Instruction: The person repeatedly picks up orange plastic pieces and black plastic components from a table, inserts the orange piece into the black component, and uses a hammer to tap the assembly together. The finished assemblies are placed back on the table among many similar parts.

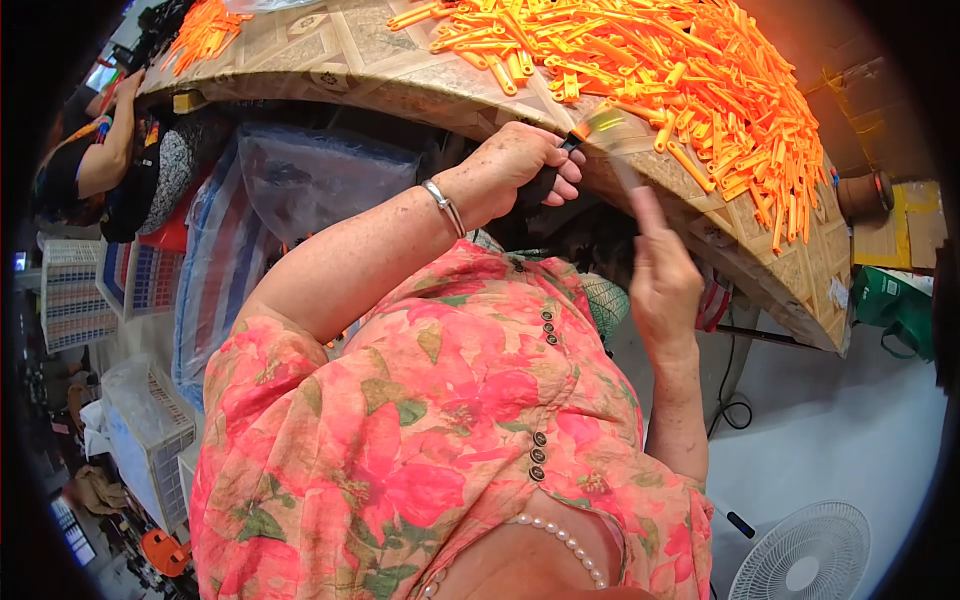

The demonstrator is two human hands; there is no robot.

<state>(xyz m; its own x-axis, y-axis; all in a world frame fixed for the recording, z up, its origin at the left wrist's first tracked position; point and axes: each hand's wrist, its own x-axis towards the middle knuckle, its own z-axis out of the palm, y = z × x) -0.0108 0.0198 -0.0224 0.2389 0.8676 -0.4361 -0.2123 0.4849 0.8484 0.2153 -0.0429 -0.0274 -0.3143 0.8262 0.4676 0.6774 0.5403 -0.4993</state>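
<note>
Currently, the left hand (515,168) is gripping a small black piece (572,142) between curled fingers, right by the edge of the parquet-patterned table (365,55). The right hand (664,285) is pointing its index finger along a blurred thin strip (624,172); whether it is grasping that, I cannot tell. Slender orange plastic parts (725,110) are lying heaped on the tabletop beyond both hands.

one heap of parts (690,110) is spread on the right of the table (345,48) and another heap (203,35) on its left, while crates (78,295) are placed at far left and a fan (800,560) at lower right.
</note>
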